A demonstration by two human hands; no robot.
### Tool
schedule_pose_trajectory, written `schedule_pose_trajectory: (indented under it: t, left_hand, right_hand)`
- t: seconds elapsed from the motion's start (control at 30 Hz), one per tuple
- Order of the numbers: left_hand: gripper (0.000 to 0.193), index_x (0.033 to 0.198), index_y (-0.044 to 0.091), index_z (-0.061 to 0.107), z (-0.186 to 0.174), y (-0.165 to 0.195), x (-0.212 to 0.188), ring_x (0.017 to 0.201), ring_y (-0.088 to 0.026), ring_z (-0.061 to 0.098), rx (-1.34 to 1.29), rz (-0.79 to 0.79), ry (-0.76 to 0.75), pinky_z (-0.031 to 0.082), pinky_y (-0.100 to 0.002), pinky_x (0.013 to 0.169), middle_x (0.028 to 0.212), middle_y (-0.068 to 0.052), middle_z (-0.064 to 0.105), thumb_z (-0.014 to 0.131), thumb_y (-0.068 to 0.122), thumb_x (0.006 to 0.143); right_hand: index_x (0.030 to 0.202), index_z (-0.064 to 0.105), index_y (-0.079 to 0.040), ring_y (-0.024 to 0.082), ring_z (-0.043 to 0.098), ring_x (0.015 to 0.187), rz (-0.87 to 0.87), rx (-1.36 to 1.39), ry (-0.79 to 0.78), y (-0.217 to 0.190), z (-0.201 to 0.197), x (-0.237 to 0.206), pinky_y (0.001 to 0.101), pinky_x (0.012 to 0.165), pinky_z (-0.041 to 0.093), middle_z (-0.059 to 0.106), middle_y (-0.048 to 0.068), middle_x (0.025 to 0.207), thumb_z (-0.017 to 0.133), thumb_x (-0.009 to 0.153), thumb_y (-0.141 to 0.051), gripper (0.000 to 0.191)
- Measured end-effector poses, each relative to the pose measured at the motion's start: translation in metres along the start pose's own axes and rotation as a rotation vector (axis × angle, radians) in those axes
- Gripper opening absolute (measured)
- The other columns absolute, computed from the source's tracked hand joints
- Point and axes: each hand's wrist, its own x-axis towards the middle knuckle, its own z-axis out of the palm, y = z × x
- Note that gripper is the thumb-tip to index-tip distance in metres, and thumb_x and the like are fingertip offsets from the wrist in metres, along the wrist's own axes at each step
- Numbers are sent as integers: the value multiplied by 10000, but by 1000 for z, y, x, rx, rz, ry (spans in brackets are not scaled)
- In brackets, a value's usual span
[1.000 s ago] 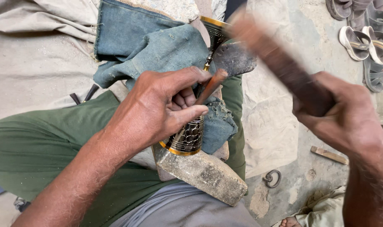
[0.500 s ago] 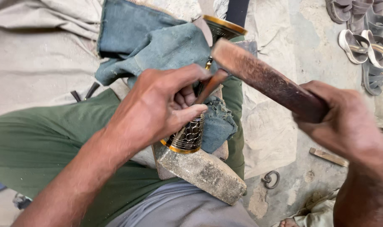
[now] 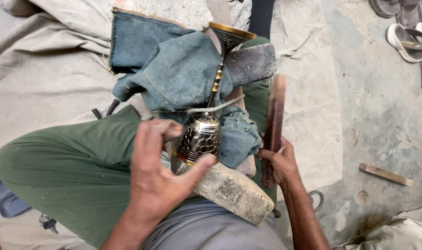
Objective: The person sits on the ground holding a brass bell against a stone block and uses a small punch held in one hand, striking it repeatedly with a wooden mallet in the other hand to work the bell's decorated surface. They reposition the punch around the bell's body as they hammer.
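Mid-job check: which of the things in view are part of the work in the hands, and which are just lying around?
In use:
left hand, fingers spread beside the brass goblet
right hand gripping the wooden stick
stone block under the goblet
blue denim cloth

Lying about:
sandals
small wooden strip
metal ring

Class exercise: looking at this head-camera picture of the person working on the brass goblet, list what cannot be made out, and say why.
- Wooden stick in the right hand: motion blur hides its surface.
- Goblet stem: partly covered by blue cloth.
- Goblet's mouth: hidden behind the left hand and stone block.
- Sandals: cut off by the top right edge.
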Motion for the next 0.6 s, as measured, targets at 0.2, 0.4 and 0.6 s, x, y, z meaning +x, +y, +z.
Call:
schedule_pose_trajectory:
  t: [0.2, 0.4, 0.6]
  left_hand:
    - [874, 1293, -17, 561, 22, -33, 9, 1118, -238, 590, -172, -141, -128, 487, -377, 995, 1208, -143, 642, 1003, 274, 597]
    - [709, 1311, -14, 579, -14, -85, 16, 1174, -188, 662, -494, -473, -194, 536, -347, 1036, 1233, -135, 700, 901, 170, 708]
    - [456, 1320, -19, 622, -19, -95, 1, 1137, -181, 652, -299, -493, -118, 527, -331, 980, 1240, -132, 685, 729, 149, 910]
  right_hand:
    - [1184, 618, 65, 160, 608, 623, -33, -71, -62, -1, 6, 10, 282, 565, 512, 638, 72, 792, 671, 679, 181, 521]
    - [1171, 621, 63, 155, 602, 601, -37, -67, -61, 0, 9, 16, 278, 546, 496, 647, 63, 774, 715, 672, 168, 518]
    - [1173, 633, 51, 147, 606, 603, -21, -54, -83, 6, 5, 16, 271, 556, 497, 644, 65, 759, 719, 672, 166, 521]
